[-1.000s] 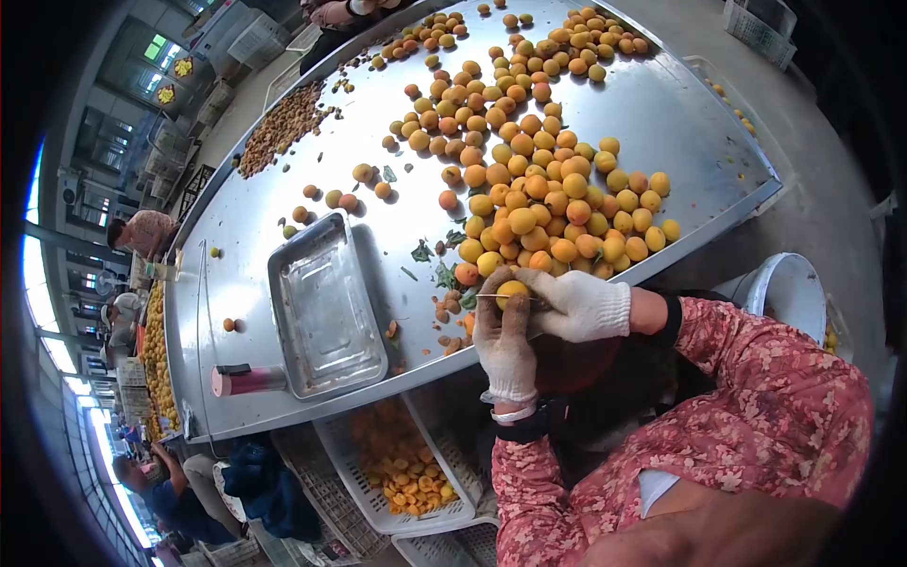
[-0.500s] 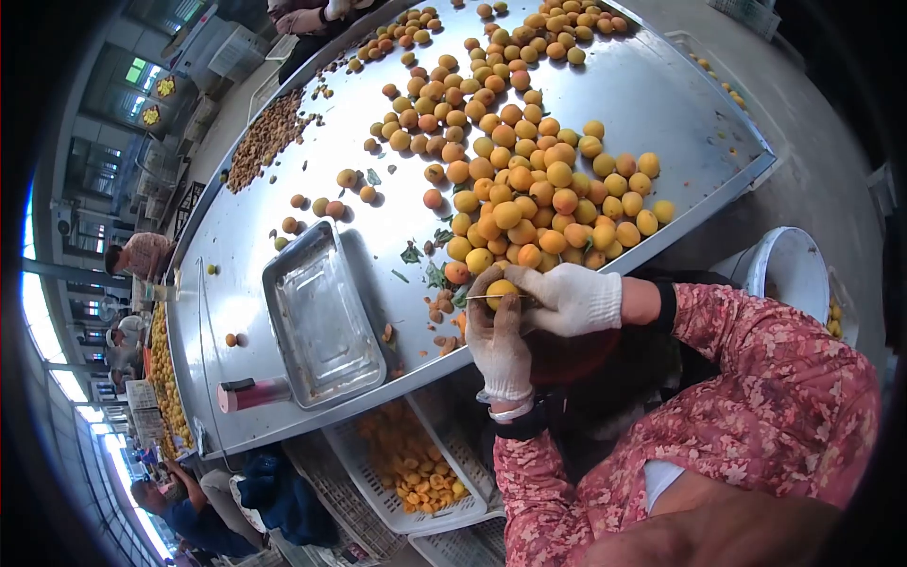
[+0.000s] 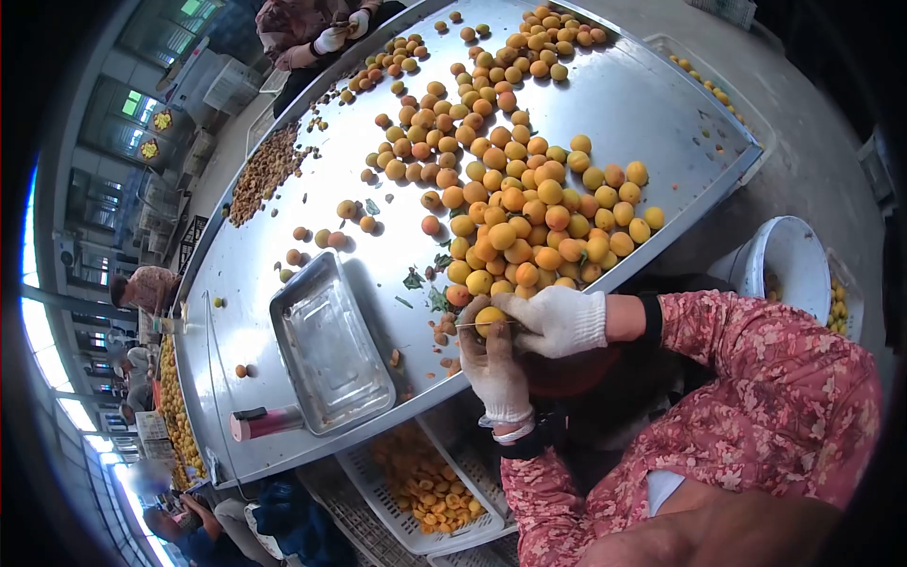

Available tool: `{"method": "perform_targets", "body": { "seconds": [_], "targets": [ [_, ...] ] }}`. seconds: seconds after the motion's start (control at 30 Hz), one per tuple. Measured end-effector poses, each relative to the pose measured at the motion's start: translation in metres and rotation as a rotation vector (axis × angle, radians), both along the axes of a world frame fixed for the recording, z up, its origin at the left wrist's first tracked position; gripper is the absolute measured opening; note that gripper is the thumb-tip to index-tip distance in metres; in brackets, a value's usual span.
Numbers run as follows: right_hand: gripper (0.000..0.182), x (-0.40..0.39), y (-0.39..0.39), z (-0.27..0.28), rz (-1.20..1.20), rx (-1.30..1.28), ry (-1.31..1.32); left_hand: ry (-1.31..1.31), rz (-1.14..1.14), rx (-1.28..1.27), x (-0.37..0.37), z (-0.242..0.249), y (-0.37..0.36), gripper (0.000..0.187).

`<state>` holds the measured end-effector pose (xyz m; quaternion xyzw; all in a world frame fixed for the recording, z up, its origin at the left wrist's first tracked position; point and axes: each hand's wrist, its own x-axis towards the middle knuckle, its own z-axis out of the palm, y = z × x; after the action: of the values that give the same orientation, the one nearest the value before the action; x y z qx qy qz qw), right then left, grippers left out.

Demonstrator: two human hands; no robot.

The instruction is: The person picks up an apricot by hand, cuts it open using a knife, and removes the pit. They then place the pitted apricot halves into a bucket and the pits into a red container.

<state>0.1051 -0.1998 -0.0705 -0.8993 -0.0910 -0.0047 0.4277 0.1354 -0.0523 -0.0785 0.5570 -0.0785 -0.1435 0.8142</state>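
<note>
My left hand [image 3: 496, 376], in a soiled white glove, is closed around a yellow apricot [image 3: 489, 321] at the near edge of the metal table. A thin knife [image 3: 470, 326], seen edge-on as a narrow line, lies across the apricot. My right hand [image 3: 564, 323], also gloved, is closed beside the fruit with its fingertips against it; the knife's handle is hidden in its grip. Just beyond my hands, a large heap of whole apricots [image 3: 529, 217] spreads over the table. Pits and green leaves [image 3: 439, 299] lie close by my left hand.
A metal tray [image 3: 333, 345] and a pink cylinder with a dark cap [image 3: 266, 422] rest on the metal table [image 3: 227, 378]. Below the edge, a white crate [image 3: 416, 539] holds split apricots. A white bucket [image 3: 794, 269] stands at right. Pits are piled [image 3: 269, 175] opposite; other people work around.
The view has shifted slightly, showing more of the person across the table. My hands stay together on the apricot, with the knife still across it.
</note>
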Motion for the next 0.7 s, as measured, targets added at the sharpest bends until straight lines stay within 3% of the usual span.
{"method": "perform_targets", "body": {
  "seconds": [0.17,0.27,0.33,0.7],
  "targets": [
    [0.061,-0.003,0.007,0.01,0.007,-0.112,-0.038,-0.075,0.074,0.024,0.001,-0.004,-0.001,0.041],
    [0.06,0.003,0.006,0.013,-0.003,0.016,0.082,-0.086,0.095,0.068,0.0,0.0,-0.002,0.039],
    [0.059,0.006,0.005,0.004,0.041,0.286,0.086,-0.093,0.109,0.083,-0.001,0.003,-0.004,0.037],
    [0.054,0.013,-0.007,0.006,0.09,0.412,0.251,-0.013,0.099,0.013,-0.004,-0.006,-0.008,0.033]
  ]
}}
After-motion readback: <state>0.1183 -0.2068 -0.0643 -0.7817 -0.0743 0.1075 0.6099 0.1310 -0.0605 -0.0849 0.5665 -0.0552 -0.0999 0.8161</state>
